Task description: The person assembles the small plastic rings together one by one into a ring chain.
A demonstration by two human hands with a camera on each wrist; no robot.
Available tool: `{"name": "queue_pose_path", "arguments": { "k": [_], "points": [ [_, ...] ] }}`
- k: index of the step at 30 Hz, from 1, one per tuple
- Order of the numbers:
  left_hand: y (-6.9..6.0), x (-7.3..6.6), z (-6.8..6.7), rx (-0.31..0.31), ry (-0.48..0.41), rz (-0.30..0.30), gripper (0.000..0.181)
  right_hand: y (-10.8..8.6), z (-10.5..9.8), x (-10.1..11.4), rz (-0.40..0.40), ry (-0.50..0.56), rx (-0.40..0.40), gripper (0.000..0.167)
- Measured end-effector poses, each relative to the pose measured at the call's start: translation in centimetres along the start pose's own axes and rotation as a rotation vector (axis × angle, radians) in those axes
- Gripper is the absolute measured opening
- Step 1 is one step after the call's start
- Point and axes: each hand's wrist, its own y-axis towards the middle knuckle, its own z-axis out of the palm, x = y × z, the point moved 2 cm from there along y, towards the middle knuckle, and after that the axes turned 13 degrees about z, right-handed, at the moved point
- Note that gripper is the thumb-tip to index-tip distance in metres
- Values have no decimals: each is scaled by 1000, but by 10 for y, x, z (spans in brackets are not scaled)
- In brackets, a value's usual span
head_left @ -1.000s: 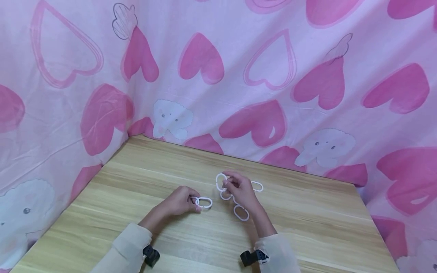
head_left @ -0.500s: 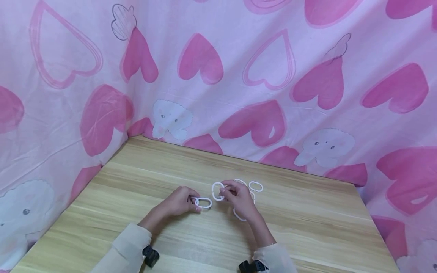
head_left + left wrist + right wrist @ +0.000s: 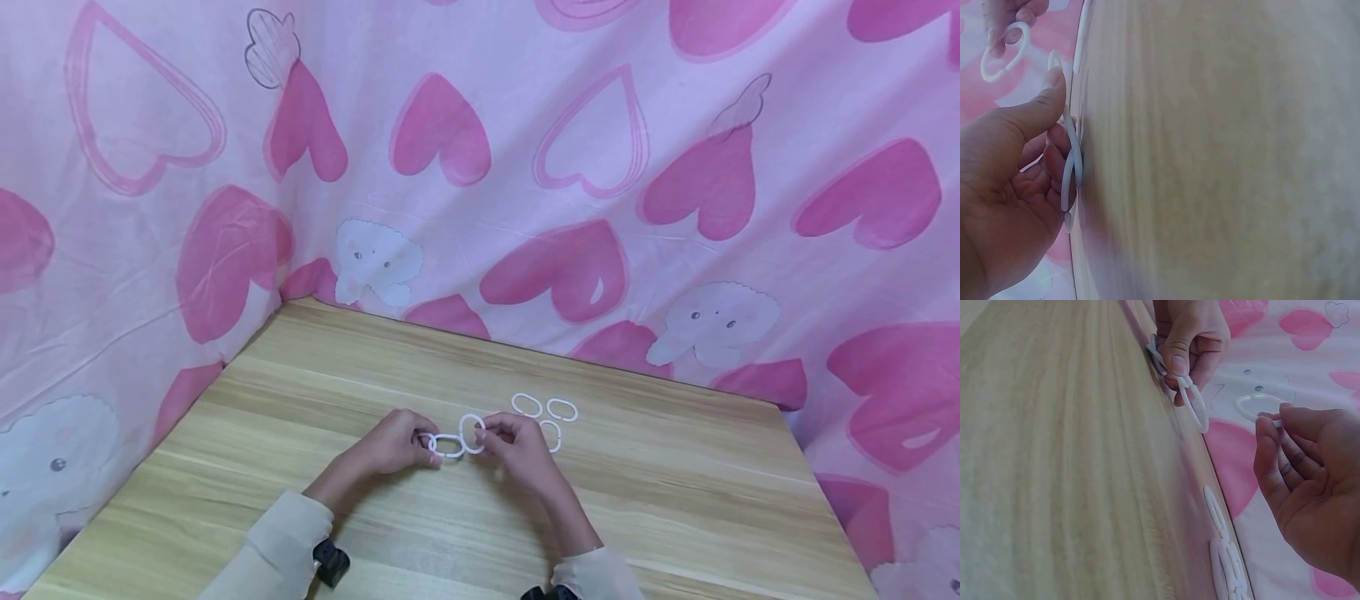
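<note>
I have a single white link (image 3: 461, 433) in the right hand (image 3: 521, 447), its end pinched between thumb and forefinger, the tips closed down to the link's thickness and most of the loop standing clear toward the other hand. Facing it, the left hand (image 3: 397, 442) grips a short white chain (image 3: 448, 436): thumb and fingertips are pressed together on it, one link sticks out past them toward the right hand, and at least one more crosses the curled fingers. I can't count what the palm side hides.

From overhead the single link seems to overlap the chain's outer end, but both wrist views show me a gap, so I read them as near and apart.

Just beyond the right hand's knuckles, three loose links (image 3: 539, 408) lie on the wooden table (image 3: 420, 533); that hand partly covers the nearest one. Behind each grip I see a pale sleeve, the left sleeve (image 3: 281, 533) with a black wrist device (image 3: 332, 564) beside its cuff. Well past both hands, a pink heart-print curtain (image 3: 517, 125) rises at the table's far edge.
</note>
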Motion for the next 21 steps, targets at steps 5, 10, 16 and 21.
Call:
{"name": "queue_pose_path", "arguments": {
  "k": [5,10,16,21],
  "points": [
    [-1,0,0,3,12,-11,23,-1,4,-2,19,-15,19,14],
    [-1,1,1,3,17,-11,22,-1,8,-6,6,-38,60,14],
    [0,2,1,3,19,-7,21,-2,11,-8,21,-56,100,14],
    [0,1,1,6,6,-20,22,-2,14,-7,35,-52,116,14]
  ]
}}
